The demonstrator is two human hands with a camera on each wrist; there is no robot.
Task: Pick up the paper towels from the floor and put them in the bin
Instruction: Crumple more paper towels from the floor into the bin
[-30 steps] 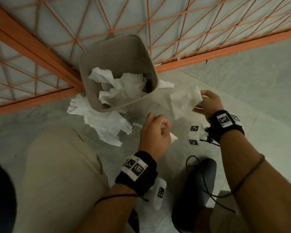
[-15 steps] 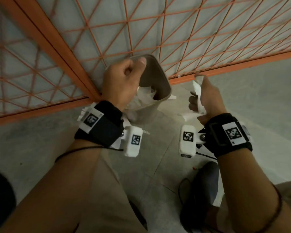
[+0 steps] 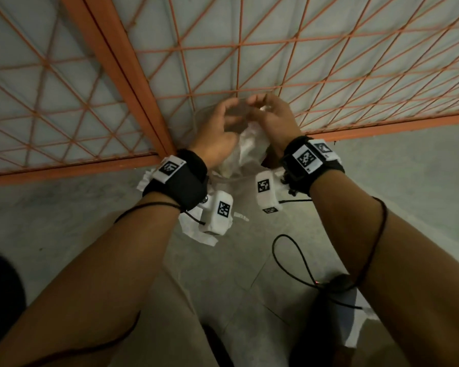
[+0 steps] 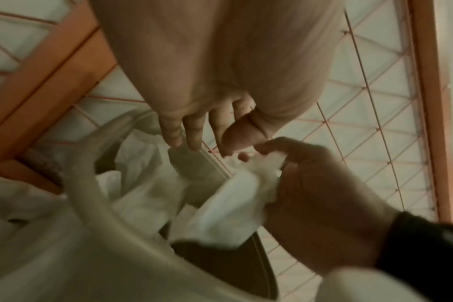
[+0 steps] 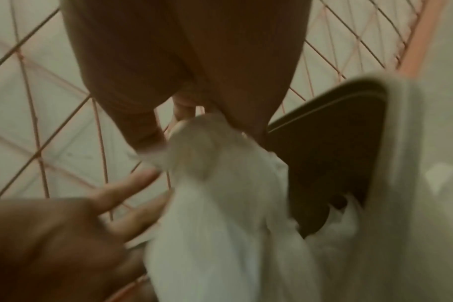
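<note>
A beige bin (image 4: 103, 214) stands on the floor against the orange mesh fence and holds several crumpled white paper towels (image 4: 142, 183). Both hands hover over its mouth. My right hand (image 3: 265, 109) pinches a white paper towel (image 3: 249, 144) that hangs down into the bin; the right wrist view shows this paper towel (image 5: 207, 163) between thumb and fingers. My left hand (image 3: 220, 123) is beside it with relaxed, straight fingers (image 4: 184, 132), holding nothing. More towels (image 3: 194, 231) lie on the floor left of the bin, partly hidden by my left wrist.
The orange mesh fence (image 3: 133, 83) rises directly behind the bin. A black cable loop (image 3: 289, 260) lies on the grey tiled floor near my right forearm. My beige-trousered knee (image 3: 149, 313) fills the lower middle, with a dark shoe (image 3: 329, 327) to its right.
Both hands came together over the bin. The left hand went from a closed fist to relaxed fingers. The right hand carried its towel left, from beside the bin to above it.
</note>
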